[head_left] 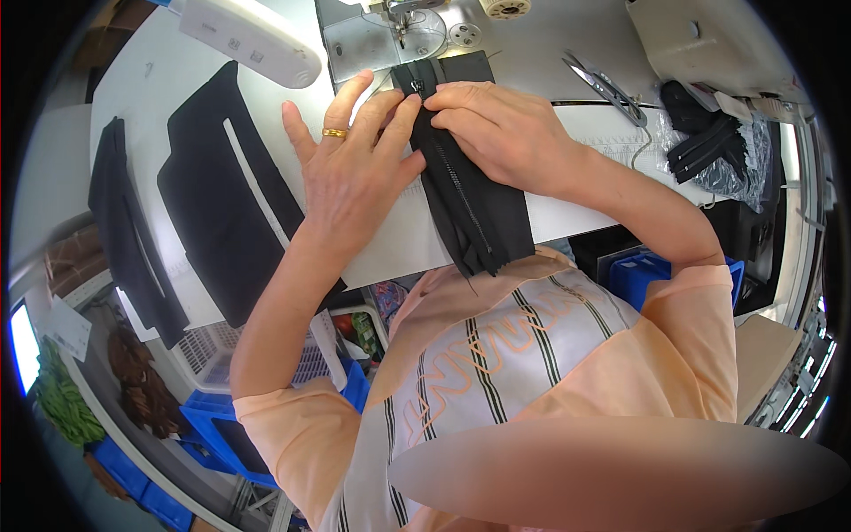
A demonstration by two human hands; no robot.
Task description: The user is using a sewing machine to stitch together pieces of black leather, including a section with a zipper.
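The left hand (353,173) is spread, outer fingers raised, index fingertip touching; whether it pinches, I cannot tell. The right hand (514,137) bends inward, fingertips closed on the black metal-toothed zipper (457,189). Black zippers (709,151) lie against a clear plastic bag (752,164). The held zipper runs from the fingertips toward the person, along a black fabric panel (507,208).
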